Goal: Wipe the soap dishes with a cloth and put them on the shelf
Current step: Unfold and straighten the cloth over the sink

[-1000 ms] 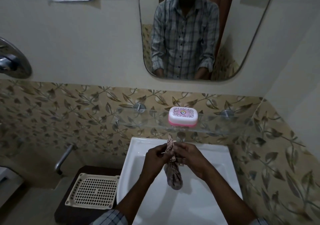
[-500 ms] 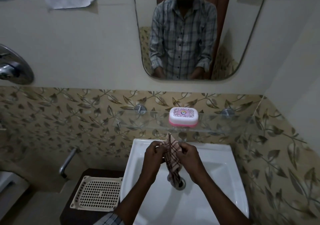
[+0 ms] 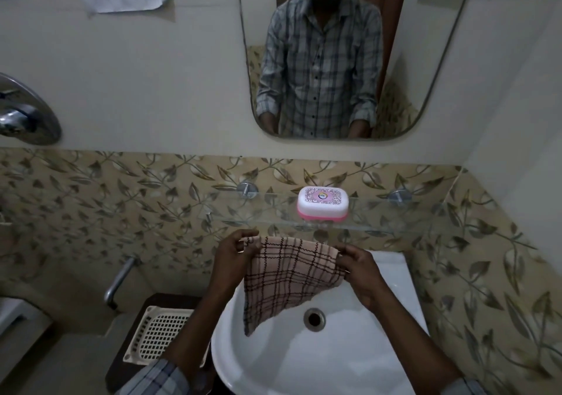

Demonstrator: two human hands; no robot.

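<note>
A pink checked cloth [image 3: 286,276] hangs spread out over the white sink [image 3: 392,276]. My left hand [image 3: 234,251] pinches its upper left corner and my right hand [image 3: 355,264] pinches its upper right corner. A white and pink soap dish [image 3: 322,203] with its lid on stands on the glass shelf [image 3: 395,212] just behind and above the cloth. Neither hand touches the dish.
A mirror [image 3: 425,60] hangs above the shelf. A white perforated tray [image 3: 158,332] lies on a dark stand left of the sink. A chrome tap fitting [image 3: 27,115] and a metal pipe [image 3: 118,279] stick out of the left wall. The sink drain [image 3: 314,318] is below the cloth.
The cloth was bunched between both hands; now the hands have drawn apart and it is stretched open. The camera view has shifted slightly.
</note>
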